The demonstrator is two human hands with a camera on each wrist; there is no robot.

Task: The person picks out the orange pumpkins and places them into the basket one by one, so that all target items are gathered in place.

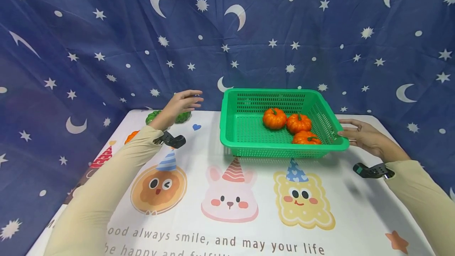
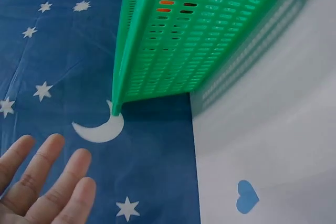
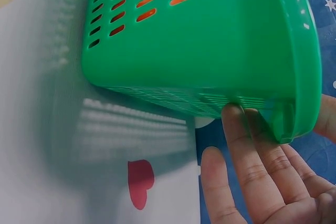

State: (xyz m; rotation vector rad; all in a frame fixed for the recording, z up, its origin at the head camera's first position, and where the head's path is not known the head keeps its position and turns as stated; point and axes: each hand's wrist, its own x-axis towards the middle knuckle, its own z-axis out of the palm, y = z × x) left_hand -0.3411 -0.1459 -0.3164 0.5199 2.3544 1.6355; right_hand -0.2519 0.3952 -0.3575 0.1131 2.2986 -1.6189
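A green plastic basket (image 1: pixel 256 145) with slotted walls sits at the back of the table. Inside, toward its right, are three small orange pumpkins (image 1: pixel 275 118). My right hand (image 1: pixel 367 136) holds the basket's right end, with the thumb over the rim and fingers (image 3: pixel 247 166) against the outer wall below it. To the left of the basket, my left hand (image 1: pixel 183 104) hovers in the air with its fingers extended, apart from the basket and holding nothing. Behind it on the table, two green pumpkins (image 1: pixel 183 117) are partly hidden by the hand and wrist.
An orange pumpkin (image 1: pixel 131 136) shows partly behind the left forearm. The white tablecloth (image 1: pixel 192 192) carries printed cartoon figures and lettering. A blue curtain (image 1: pixel 199 62) with moons and stars hangs right behind the table's back edge.
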